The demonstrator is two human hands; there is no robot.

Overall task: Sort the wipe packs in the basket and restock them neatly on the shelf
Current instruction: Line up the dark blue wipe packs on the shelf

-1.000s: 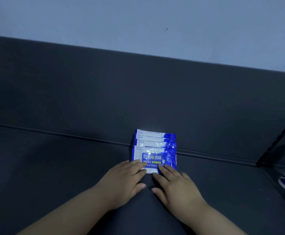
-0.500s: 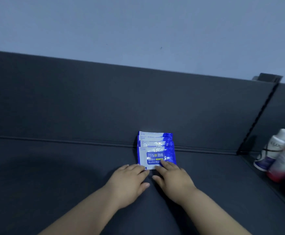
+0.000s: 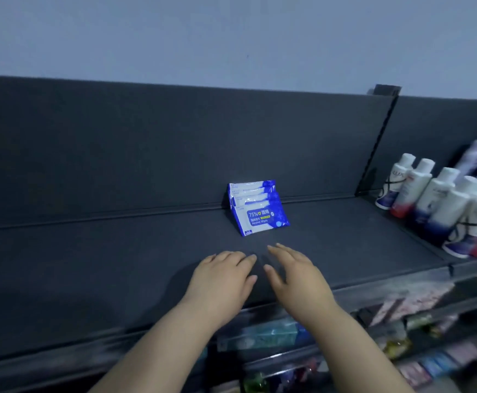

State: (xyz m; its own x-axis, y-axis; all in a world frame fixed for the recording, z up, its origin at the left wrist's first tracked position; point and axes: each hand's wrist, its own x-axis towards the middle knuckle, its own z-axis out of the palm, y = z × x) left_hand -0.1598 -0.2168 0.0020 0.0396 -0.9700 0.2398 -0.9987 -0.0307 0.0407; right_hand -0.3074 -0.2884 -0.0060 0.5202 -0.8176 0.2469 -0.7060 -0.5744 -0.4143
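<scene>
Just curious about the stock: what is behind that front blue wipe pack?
Behind the front pack more blue packs lean in a row; only their top edges show, their fronts covered. Behind them stands the shelf's dark back panel. Exact count unclear.

White bottles point(image 3: 441, 199) with blue and red bases are ranged in rows at far right, beyond a black slotted upright point(image 3: 373, 154). Blurred packaged goods point(image 3: 271, 333) are seen on the tiers below, and a pale wall point(image 3: 231, 32) is seen behind.
</scene>
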